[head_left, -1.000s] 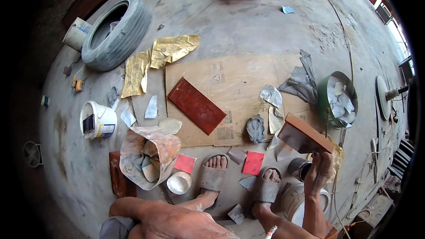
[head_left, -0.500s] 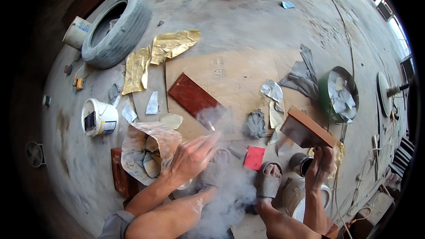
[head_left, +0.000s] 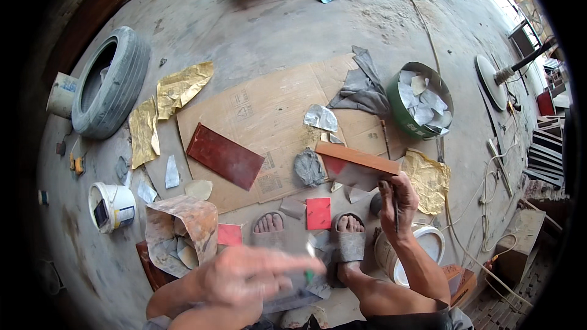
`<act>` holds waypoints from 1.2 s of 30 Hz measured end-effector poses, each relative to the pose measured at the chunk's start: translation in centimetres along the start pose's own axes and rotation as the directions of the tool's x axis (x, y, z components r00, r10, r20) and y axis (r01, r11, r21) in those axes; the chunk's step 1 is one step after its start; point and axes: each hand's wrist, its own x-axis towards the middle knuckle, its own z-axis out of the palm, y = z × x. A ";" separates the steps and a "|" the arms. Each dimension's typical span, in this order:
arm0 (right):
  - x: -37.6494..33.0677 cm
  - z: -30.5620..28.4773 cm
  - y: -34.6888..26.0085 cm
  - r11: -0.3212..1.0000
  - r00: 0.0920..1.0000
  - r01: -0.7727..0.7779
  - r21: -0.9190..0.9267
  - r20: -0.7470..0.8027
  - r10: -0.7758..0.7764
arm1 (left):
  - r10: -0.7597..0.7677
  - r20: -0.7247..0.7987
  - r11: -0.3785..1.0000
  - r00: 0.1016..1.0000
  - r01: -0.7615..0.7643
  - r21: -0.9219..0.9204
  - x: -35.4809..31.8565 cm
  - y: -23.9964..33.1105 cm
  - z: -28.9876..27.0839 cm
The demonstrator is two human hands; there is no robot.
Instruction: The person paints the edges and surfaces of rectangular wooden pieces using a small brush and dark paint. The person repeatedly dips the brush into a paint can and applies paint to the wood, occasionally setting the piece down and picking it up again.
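1. Head view: the right hand grips the near corner of a reddish-brown tile, fingers clenched around its edge and around a thin dark tool; the tile hangs tilted above the right edge of the cardboard sheet.
2. The left hand is blurred, raised low in the view over the sandalled feet; one finger points right, and I cannot tell whether it holds anything.
3. A second red tile lies flat near the cardboard's left edge, and a grey lump sits beside the held tile.
4. A white bucket stands just under the right wrist.
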 end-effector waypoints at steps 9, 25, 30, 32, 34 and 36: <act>-0.4 1.5 -1.7 0.944 0.974 -0.217 0.249 0.117 0.193 | 0.429 0.292 0.868 0.855 -0.300 -0.395 1.9 3.4 0.5; -2.3 2.1 -2.0 0.847 0.890 -0.424 0.320 0.321 0.324 | 0.016 -0.609 0.991 0.793 0.066 0.112 2.5 -7.3 1.2; -2.8 2.6 -3.0 0.662 0.738 -0.658 0.359 0.483 0.471 | -0.329 -0.440 0.913 0.835 0.162 -0.375 3.9 -8.5 1.0; -2.7 3.2 -3.4 0.671 0.734 -0.653 0.351 0.513 0.445 | -0.326 -0.425 0.921 0.844 0.183 -0.343 3.8 -8.8 1.1; -2.1 3.3 -4.0 0.647 0.659 -0.714 0.268 0.569 0.492 | -0.351 -0.413 0.908 0.840 0.198 -0.368 3.4 -10.5 1.3; -1.9 3.7 -3.9 0.603 0.574 -0.775 0.189 0.610 0.547 | -0.430 -0.404 0.816 0.807 0.157 -0.556 3.6 -10.8 2.0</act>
